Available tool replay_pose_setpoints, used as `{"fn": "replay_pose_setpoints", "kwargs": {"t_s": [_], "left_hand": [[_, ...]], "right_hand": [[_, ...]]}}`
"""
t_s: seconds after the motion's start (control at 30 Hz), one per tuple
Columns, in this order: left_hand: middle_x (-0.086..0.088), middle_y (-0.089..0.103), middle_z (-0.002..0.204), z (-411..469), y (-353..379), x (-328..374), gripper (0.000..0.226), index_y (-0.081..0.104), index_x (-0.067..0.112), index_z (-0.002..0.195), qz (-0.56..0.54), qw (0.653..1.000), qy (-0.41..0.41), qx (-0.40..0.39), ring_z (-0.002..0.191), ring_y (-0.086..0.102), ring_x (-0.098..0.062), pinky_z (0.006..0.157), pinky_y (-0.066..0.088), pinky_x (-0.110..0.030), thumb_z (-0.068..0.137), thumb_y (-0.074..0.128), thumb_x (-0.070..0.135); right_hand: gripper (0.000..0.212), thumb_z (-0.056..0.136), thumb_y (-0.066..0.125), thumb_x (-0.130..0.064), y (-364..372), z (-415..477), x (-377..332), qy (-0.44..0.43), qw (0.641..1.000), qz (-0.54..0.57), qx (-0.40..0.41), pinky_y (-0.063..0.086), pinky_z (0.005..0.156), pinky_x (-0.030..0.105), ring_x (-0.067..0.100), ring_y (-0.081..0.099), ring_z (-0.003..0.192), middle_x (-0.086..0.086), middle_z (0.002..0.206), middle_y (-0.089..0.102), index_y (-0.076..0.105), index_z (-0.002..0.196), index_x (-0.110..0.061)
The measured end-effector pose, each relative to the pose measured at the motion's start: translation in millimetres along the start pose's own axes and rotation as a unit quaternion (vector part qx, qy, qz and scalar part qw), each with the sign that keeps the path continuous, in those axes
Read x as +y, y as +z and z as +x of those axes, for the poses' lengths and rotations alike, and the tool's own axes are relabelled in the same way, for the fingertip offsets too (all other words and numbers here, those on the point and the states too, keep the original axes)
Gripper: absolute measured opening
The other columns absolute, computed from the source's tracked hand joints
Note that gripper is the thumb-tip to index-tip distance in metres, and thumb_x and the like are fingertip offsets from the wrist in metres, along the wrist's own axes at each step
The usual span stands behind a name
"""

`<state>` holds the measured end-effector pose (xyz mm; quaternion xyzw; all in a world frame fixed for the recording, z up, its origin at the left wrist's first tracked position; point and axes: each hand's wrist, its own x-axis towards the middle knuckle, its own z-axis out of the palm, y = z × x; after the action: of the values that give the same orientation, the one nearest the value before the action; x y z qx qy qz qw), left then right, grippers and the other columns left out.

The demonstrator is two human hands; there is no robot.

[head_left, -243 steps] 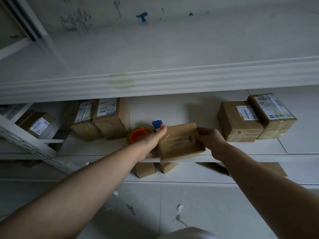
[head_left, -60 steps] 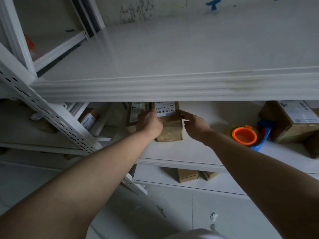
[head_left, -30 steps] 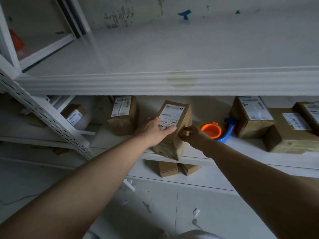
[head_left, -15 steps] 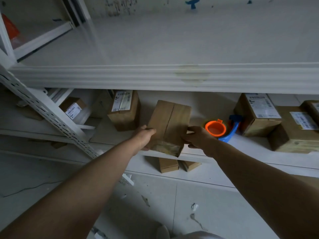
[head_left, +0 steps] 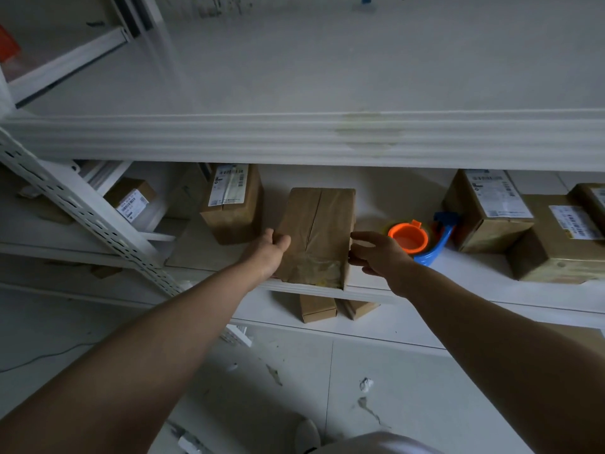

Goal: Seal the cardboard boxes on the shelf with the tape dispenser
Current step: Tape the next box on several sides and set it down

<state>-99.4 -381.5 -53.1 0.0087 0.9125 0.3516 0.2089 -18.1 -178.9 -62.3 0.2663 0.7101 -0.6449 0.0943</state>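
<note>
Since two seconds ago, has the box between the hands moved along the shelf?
Yes. The box left the labelled box and lies rightward, nearer the tape dispenser.

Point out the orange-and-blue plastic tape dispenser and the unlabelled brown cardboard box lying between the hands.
orange-and-blue plastic tape dispenser (head_left: 408,239): head view, on the orange round hub.
unlabelled brown cardboard box (head_left: 331,224): head view, on its top face, right of the flap seam.
</note>
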Motion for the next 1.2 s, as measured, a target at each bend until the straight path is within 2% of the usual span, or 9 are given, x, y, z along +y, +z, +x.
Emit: {"fn": "replay_pose_setpoints", "kwargs": {"t_s": [0.17,0.3,0.4,0.5,0.6,0.7,0.9,1.07,1.2], "left_hand": [[-0.007,0.043,0.143,-14.7,-18.2,17.4,0.065,0.032,0.021,0.147,-0.060,0.998,0.024,0.012,0.128,0.045,-0.030,0.106,0.038,-0.045,0.094,0.038,0.059],[-0.002,0.058,0.121,-28.3,-32.5,22.6,0.072,0.049,0.021,0.131,-0.121,0.991,0.047,-0.032,0.102,0.058,-0.019,0.081,0.053,-0.034,0.075,0.062,0.065],[0.003,0.068,0.114,-28.3,-33.4,22.7,0.094,0.061,0.024,0.119,-0.099,0.992,0.079,-0.023,0.107,0.062,-0.017,0.098,0.049,-0.042,0.040,0.081,0.072],[0.001,0.068,0.114,-30.8,-29.2,28.5,0.071,0.063,0.021,0.117,-0.112,0.990,0.082,-0.034,0.108,0.061,-0.016,0.099,0.046,-0.036,0.057,0.085,0.051],[-0.001,0.063,0.121,-32.3,-26.8,31.8,0.086,0.055,0.023,0.126,-0.092,0.994,0.052,-0.028,0.110,0.059,-0.021,0.096,0.049,-0.044,0.055,0.079,0.066],[-0.006,0.048,0.140,-30.2,-32.5,35.7,0.081,0.035,0.020,0.144,-0.112,0.993,0.021,-0.011,0.120,0.053,-0.027,0.083,0.056,-0.039,0.079,0.071,0.050],[-0.005,0.048,0.138,-20.8,-42.9,35.6,0.053,0.044,0.018,0.138,-0.139,0.990,-0.011,-0.007,0.125,0.049,-0.026,0.091,0.054,-0.045,0.093,0.058,0.041],[-0.004,0.046,0.140,-9.6,-44.2,23.1,0.044,0.036,0.022,0.143,-0.170,0.984,-0.038,0.037,0.123,0.050,-0.028,0.089,0.054,-0.045,0.100,0.047,0.029],[-0.010,0.050,0.136,-4.2,-33.2,10.5,0.035,0.037,0.025,0.137,-0.171,0.979,-0.100,0.056,0.111,0.059,-0.036,0.075,0.059,-0.045,0.103,0.036,0.019]], "right_hand": [[0.034,0.089,0.066,-0.030,-5.5,-13.1,-11.8,-0.047,0.998,0.019,0.039,0.044,0.078,0.024,0.007,0.056,0.084,-0.002,0.100,0.066,0.065,0.118,-0.014],[0.017,0.090,0.063,-0.032,-11.3,-22.6,-21.6,-0.061,0.992,0.098,0.046,0.041,0.065,0.019,0.008,0.059,0.080,-0.005,0.085,0.067,0.067,0.094,-0.016],[0.022,0.086,0.066,-0.037,-10.8,-25.3,-27.4,-0.067,0.987,0.133,0.052,0.045,0.073,0.023,0.008,0.062,0.081,-0.003,0.087,0.069,0.067,0.088,-0.016],[0.034,0.079,0.070,-0.047,-12.7,-27.8,-31.5,-0.053,0.989,0.126,0.062,0.042,0.089,0.033,0.013,0.060,0.087,-0.001,0.088,0.070,0.070,0.089,-0.014],[0.033,0.080,0.069,-0.046,-16.5,-28.9,-30.8,-0.034,0.991,0.115,0.057,0.041,0.088,0.033,0.013,0.055,0.085,-0.003,0.091,0.065,0.068,0.092,-0.015],[0.025,0.088,0.063,-0.039,-15.1,-30.9,-28.6,-0.041,0.994,0.104,0.012,0.040,0.082,0.030,0.015,0.054,0.092,0.001,0.102,0.058,0.060,0.098,-0.016],[0.092,0.065,0.072,-0.061,-7.8,-21.6,-16.4,0.056,0.992,0.111,-0.033,0.034,0.102,0.052,0.029,0.042,0.130,0.002,0.133,0.047,0.037,0.136,-0.014],[0.015,0.096,0.057,-0.025,-14.6,-10.8,-7.8,0.057,0.968,0.235,0.067,0.048,0.093,0.040,0.022,0.056,0.104,0.010,0.118,0.059,0.057,0.099,-0.011],[0.029,0.097,0.048,-0.002,-24.3,-3.5,-4.0,0.024,0.956,0.283,0.077,0.052,0.075,0.031,0.020,0.061,0.093,0.011,0.113,0.062,0.060,0.123,-0.006]]}}
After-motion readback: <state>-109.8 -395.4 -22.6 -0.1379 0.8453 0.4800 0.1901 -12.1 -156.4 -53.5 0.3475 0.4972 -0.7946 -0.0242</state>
